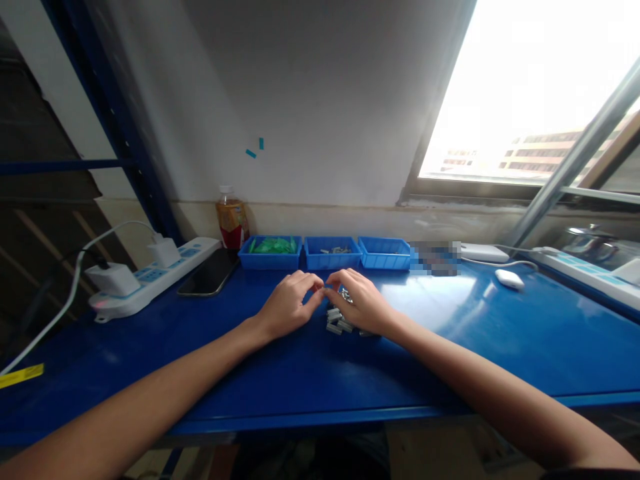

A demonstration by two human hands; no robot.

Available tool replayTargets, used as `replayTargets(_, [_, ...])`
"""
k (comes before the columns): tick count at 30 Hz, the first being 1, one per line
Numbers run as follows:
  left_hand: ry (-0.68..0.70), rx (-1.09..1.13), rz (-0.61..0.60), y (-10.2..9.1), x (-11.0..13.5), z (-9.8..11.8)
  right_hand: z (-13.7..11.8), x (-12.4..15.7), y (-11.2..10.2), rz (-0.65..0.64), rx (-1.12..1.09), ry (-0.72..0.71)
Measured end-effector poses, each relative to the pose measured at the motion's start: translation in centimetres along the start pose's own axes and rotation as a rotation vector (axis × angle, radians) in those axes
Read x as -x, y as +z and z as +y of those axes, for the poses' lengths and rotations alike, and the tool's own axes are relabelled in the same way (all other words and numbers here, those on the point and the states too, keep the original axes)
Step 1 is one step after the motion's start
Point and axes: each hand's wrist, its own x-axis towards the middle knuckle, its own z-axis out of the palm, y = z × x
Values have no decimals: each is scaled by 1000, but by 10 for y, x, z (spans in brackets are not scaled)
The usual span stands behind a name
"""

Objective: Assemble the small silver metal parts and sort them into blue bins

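Observation:
Above the blue table [280, 373], my left hand [287, 305] and my right hand [361, 303] meet fingertip to fingertip. Each is closed in a pinch, and whatever sits between the fingers is too small to make out. Under and beside my right hand lies a small heap of short silvery metal pieces [336, 320], partly covered by that hand. Behind the hands stand three blue bins in a row: the left bin [270, 262] holds green pieces [275, 245], the middle bin [333, 262] a few small metal parts [336, 250], the right bin [385, 260] little that I can see.
On the left are a dark phone [209, 272], a white power strip [150, 277] with plugs and cables, and a drink bottle [233, 220]. To the right lie a white earphone case [510, 279], a white cable and another power strip [590, 270]. A wall rises behind.

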Motion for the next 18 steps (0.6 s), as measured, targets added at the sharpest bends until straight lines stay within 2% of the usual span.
replayTargets(6, [-20,77,-42,0,0,1,-2,1,0,9,98,-153])
replayTargets(10, [4,88,-62,1,0,1,4,-5,-12,72,142,-164])
replayTargets(12, [25,68,-56,2,0,0,20,-9,-23,176,189,-102])
replayTargets(15, [80,13,-61,4,-1,-3,58,-11,-41,346,351,111])
replayTargets(18, [137,-41,-55,7,-2,-5,96,-7,-50,321,541,358])
